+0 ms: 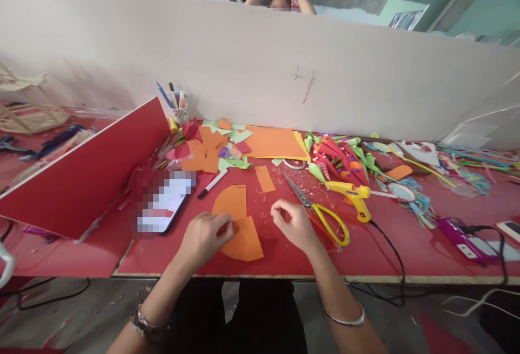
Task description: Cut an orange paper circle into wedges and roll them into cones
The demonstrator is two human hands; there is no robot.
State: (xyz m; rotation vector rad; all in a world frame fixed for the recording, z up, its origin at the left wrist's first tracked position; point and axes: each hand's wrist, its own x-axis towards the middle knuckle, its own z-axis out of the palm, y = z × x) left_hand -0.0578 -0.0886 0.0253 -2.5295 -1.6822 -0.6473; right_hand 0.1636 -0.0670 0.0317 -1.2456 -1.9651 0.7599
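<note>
My left hand (206, 236) is closed at the left edge of a curved-edged orange paper piece (247, 239), with thumb and fingertips pinched on it. Just behind lies a second orange paper piece (231, 200) with a rounded side, partly covered by the first. To the right, my right hand (296, 225) hovers over the red table with thumb and forefinger pressed together. Anything between those fingertips is too small to make out. Beside it lie scissors (331, 223) with yellow handles, blades pointing away. A small orange rectangle (265, 179) rests beyond the hands.
A yellow glue gun (353, 197) trails a black cord. At left are a phone (166, 202), a marker (213, 182) and a leaning red board (93, 175). Orange sheets (270, 141), paper scraps and small paper cones (337, 156) line the back. Beyond the white partition (244, 66), a person raises both arms.
</note>
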